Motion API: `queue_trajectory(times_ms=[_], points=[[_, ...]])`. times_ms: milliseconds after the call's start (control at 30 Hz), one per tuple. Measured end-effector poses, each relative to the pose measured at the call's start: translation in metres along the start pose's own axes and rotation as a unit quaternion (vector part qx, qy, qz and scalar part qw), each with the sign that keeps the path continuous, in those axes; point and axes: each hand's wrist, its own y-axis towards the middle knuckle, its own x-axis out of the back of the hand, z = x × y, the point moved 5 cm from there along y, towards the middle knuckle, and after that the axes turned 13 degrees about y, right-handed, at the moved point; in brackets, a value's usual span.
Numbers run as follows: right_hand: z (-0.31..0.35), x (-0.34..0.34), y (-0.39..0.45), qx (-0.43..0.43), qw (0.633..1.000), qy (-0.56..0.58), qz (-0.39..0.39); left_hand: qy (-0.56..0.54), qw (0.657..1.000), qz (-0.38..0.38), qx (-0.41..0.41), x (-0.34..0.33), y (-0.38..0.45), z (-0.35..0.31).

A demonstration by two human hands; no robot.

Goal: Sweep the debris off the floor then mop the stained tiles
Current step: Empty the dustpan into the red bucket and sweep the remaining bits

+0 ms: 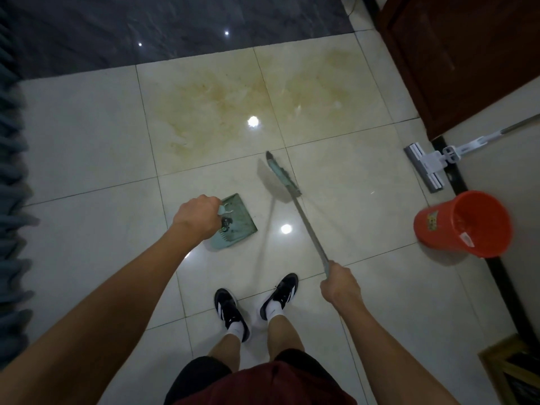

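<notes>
Pale glossy tiles cover the floor, with a dark marbled strip along the far edge and a brown door at far right. Yellowish stains spread over the two tiles ahead of the person, beyond both tools.

Left hand curls round the handle of the green dustpan, which sits low just ahead of the feet with its mouth turned right toward the broom. Dark debris lies in the pan near the hand, so the sweeping looks nearly done. Right hand wraps the near end of the broom handle; the shaft slants away to the far left, and the head hangs or rests just beyond the pan, placed to push dirt leftward into it. Whether the bristles touch the floor I cannot tell.

At right a flat mop lies with its head on the floor and its pole angled up toward the wall, parked within reach for the mopping step. Near it stands an orange bucket; it carries a small label on its side and another near the rim, both too blurred to read. No other writing is legible.
</notes>
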Motion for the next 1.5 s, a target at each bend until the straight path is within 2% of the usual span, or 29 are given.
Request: queue_trajectory(times_ms=[167,333,600,733,900,1100,1167,1400,1500], points=[[0.0,-0.005,0.017,-0.044,0.999,-0.018,0.019,-0.001,1.0,0.004,0.013,-0.011,-0.002,0.009],[0.004,-0.026,0.015,-0.061,0.994,0.028,0.084,0.017,1.0,-0.005,-0.009,-0.02,-0.001,-0.001],[0.017,-0.05,-0.012,-0.044,0.978,0.133,0.157,0.02,1.0,-0.007,-0.017,-0.023,-0.006,-0.004],[0.023,-0.049,-0.03,-0.036,0.975,0.158,0.153,-0.004,1.0,-0.006,-0.007,-0.024,-0.015,0.004],[0.027,-0.036,-0.042,-0.009,0.981,0.155,0.112,-0.019,1.0,-0.004,0.007,-0.031,-0.029,0.029],[0.047,-0.035,-0.04,0.047,0.995,-0.021,0.081,-0.051,0.998,0.005,0.047,-0.049,-0.046,0.068],[0.056,-0.048,-0.04,0.049,0.994,-0.048,0.08,-0.064,0.996,0.006,0.059,-0.057,-0.05,0.079],[0.065,-0.097,-0.055,0.01,0.988,0.049,0.145,-0.09,0.995,-0.014,0.047,-0.076,-0.061,0.096],[0.058,-0.093,-0.066,-0.014,0.984,0.115,0.137,-0.089,0.995,-0.028,0.035,-0.071,-0.063,0.095]])
